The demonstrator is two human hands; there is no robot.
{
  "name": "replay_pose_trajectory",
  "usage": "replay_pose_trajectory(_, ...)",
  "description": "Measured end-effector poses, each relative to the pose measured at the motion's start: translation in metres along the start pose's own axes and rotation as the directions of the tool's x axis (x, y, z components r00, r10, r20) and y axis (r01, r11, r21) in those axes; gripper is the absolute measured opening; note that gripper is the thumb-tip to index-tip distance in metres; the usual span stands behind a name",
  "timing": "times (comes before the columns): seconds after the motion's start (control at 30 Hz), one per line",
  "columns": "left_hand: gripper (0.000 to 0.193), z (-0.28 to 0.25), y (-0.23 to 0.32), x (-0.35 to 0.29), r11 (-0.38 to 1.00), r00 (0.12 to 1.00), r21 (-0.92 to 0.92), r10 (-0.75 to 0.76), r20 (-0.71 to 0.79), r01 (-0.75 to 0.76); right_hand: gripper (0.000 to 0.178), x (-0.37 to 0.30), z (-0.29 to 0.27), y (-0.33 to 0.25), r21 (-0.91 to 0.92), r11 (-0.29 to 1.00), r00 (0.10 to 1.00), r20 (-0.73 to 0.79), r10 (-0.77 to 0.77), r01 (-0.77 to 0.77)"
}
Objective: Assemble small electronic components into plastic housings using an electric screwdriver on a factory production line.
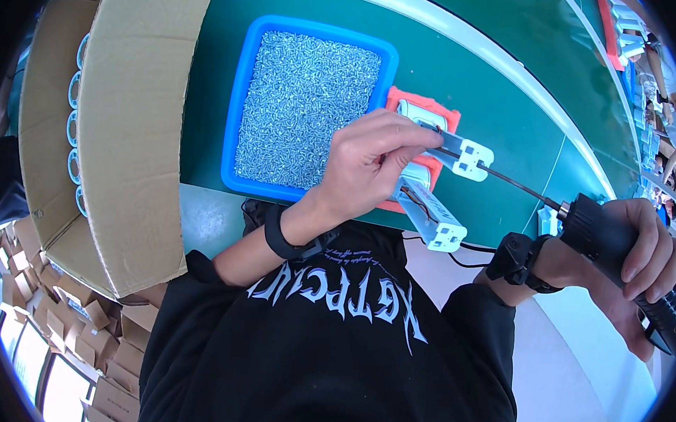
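Near the desk's (206, 87) front edge, your left hand (372, 163) pinches the white part (465, 155) on the orange pad (437, 109). At 3 o'clock, your right hand (633, 252) wraps tight around the black screwdriver (615, 243), partly cut off. At 9 o'clock sits the blue screw tray (239, 112).

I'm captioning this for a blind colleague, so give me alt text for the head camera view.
Seen from above, a person's left hand steadies a white and metal part on an orange pad, while the right hand grips a black electric screwdriver whose long bit reaches to the part. A blue tray of small screws sits on the green table, beside an open cardboard box.
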State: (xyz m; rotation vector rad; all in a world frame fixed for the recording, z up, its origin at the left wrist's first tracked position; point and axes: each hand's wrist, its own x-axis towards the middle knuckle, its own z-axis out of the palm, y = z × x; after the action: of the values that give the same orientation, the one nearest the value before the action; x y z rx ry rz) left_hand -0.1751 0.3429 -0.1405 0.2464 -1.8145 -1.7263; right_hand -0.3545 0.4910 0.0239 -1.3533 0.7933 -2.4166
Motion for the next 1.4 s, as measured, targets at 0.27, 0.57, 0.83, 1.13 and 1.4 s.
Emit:
replay_pose_trajectory(0.27,0.018,0.004,-0.002,-0.004,0.99,0.999,-0.134,-0.038,-0.037,0.033,0.052,0.004,0.003,-0.004,-0.003,0.999,0.998,0.04,0.043,-0.043)
replay_pose_trajectory(0.57,0.017,-0.004,0.001,0.009,0.986,0.989,0.081,0.138,0.055,-0.142,0.05,0.005,0.005,-0.005,0.002,0.996,0.992,0.092,0.086,-0.086)
replay_pose_trajectory(0.83,0.038,-0.006,0.006,0.011,0.954,0.998,0.297,0.009,0.07,-0.03,0.042,0.0,0.025,0.014,-0.09,0.993,0.961,0.26,0.092,-0.071)
replay_pose_trajectory(1.13,0.046,0.0,-0.015,0.005,0.934,0.982,0.348,0.007,0.191,-0.075,0.039,-0.003,0.034,0.025,-0.161,0.982,0.93,0.337,0.147,-0.097)
replay_pose_trajectory(1.4,0.046,-0.001,-0.017,0.006,0.947,0.984,0.316,-0.009,0.176,-0.048,0.045,-0.004,0.04,0.033,-0.16,0.98,0.924,0.342,0.169,-0.12)
